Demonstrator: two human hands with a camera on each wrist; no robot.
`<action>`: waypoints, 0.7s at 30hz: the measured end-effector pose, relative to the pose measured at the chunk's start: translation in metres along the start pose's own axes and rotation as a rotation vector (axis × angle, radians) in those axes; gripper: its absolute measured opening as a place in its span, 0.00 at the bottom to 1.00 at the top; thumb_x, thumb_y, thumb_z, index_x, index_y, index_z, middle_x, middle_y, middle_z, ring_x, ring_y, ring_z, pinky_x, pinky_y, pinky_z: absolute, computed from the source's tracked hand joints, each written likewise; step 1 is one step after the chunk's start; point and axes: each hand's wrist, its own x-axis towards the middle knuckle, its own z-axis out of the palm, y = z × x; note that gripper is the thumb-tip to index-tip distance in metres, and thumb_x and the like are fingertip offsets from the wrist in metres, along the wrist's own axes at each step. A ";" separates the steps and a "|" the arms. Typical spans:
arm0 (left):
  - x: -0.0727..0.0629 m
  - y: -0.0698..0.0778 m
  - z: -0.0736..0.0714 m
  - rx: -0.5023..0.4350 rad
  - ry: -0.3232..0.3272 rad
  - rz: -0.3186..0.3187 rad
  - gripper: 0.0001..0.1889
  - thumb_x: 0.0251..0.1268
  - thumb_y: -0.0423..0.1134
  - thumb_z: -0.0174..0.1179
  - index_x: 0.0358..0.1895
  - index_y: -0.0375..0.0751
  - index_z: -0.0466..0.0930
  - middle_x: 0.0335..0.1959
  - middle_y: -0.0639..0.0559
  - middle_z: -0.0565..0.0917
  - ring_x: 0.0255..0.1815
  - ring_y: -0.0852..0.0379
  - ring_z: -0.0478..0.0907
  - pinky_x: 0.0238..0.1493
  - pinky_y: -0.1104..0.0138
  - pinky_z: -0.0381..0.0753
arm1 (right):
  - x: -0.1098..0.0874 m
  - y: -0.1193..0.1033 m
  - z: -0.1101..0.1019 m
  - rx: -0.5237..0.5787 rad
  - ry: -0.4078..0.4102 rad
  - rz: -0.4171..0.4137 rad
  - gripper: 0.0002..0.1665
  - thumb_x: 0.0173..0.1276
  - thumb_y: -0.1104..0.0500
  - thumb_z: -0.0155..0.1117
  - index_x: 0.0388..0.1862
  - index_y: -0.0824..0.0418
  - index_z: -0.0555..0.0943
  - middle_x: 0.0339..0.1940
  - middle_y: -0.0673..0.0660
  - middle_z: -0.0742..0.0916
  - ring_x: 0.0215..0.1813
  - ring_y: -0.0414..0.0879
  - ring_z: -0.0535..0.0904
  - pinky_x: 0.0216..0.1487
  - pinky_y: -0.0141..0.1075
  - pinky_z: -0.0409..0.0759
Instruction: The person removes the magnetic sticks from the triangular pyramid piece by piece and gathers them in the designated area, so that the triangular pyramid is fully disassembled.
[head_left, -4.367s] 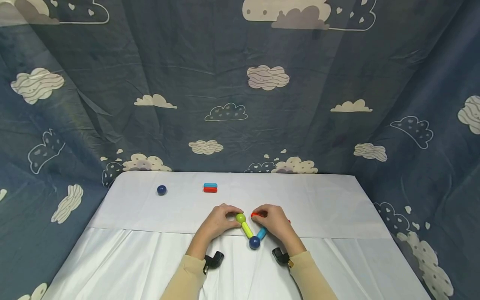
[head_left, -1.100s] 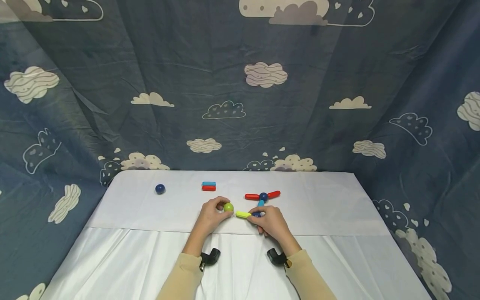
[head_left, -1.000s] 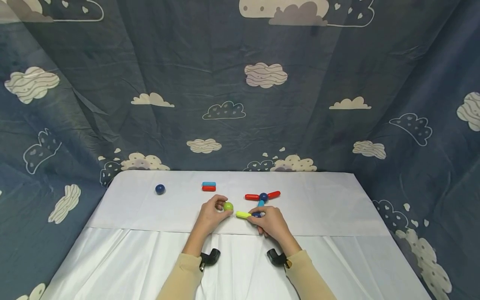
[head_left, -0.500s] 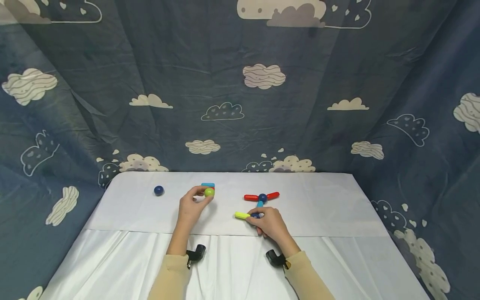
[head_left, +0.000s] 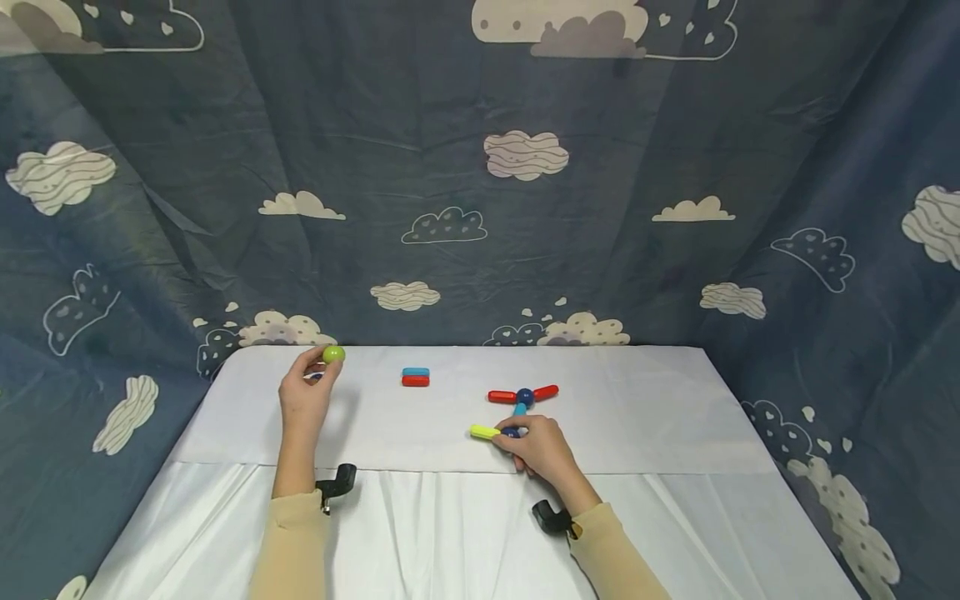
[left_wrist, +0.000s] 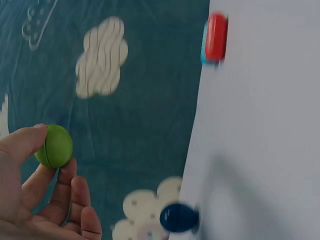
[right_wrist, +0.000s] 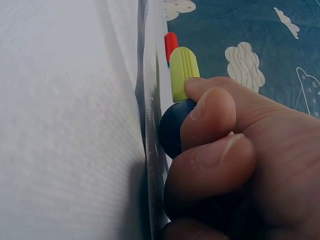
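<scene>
the figure (head_left: 521,409) of joined sticks and balls is on the table (head_left: 652,417), and i take it as the landmark. the right hand (head_left: 542,443) is at its near end: the thumb and fingers pinch there, around the near ball (head_left: 510,432) and the root of the yellow stick (head_left: 484,432). the left hand (head_left: 303,400) is well to the left of the figure and farther back; its grip is closed on the green ball (head_left: 333,354), between thumb and fingers. the loose ball (left_wrist: 178,217) is also far left of the figure, partly behind the left fingers in the head view. the spare sticks (head_left: 416,377), one light blue and one red, lie side by side between.

i judge that the step in hand is moving the green ball apart from the figure. for doing it well, the right pinch should be firm but not pressing, so the joints do not turn. the left pinch should be soft and on the middle of the ball, because a smooth ball can slip. the lower left fingers should not push the loose ball, which may roll easily.
</scene>
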 end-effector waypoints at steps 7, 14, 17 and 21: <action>0.021 -0.020 -0.024 0.034 0.093 -0.067 0.23 0.76 0.42 0.65 0.70 0.42 0.80 0.64 0.42 0.85 0.59 0.52 0.76 0.50 0.72 0.67 | 0.000 -0.001 0.001 0.002 0.006 -0.013 0.15 0.68 0.51 0.77 0.52 0.52 0.91 0.08 0.47 0.77 0.09 0.39 0.66 0.14 0.28 0.64; 0.030 -0.040 -0.035 0.069 0.118 -0.161 0.24 0.76 0.40 0.64 0.71 0.42 0.78 0.67 0.43 0.83 0.56 0.56 0.73 0.52 0.70 0.68 | 0.002 0.000 0.001 0.000 0.000 -0.015 0.15 0.69 0.50 0.77 0.52 0.52 0.91 0.08 0.48 0.78 0.09 0.39 0.66 0.14 0.28 0.63; 0.033 -0.048 -0.036 0.086 0.104 -0.169 0.24 0.75 0.38 0.64 0.71 0.40 0.78 0.66 0.41 0.83 0.54 0.56 0.72 0.53 0.68 0.67 | 0.002 0.000 0.001 0.001 0.001 -0.018 0.15 0.69 0.50 0.77 0.52 0.52 0.91 0.08 0.47 0.78 0.09 0.39 0.66 0.14 0.28 0.63; 0.036 -0.062 -0.036 0.117 0.088 -0.180 0.23 0.75 0.37 0.64 0.70 0.38 0.79 0.65 0.40 0.83 0.51 0.58 0.72 0.50 0.69 0.68 | 0.001 0.000 0.001 -0.001 0.003 -0.022 0.16 0.69 0.51 0.77 0.53 0.52 0.91 0.08 0.47 0.77 0.09 0.38 0.66 0.14 0.28 0.63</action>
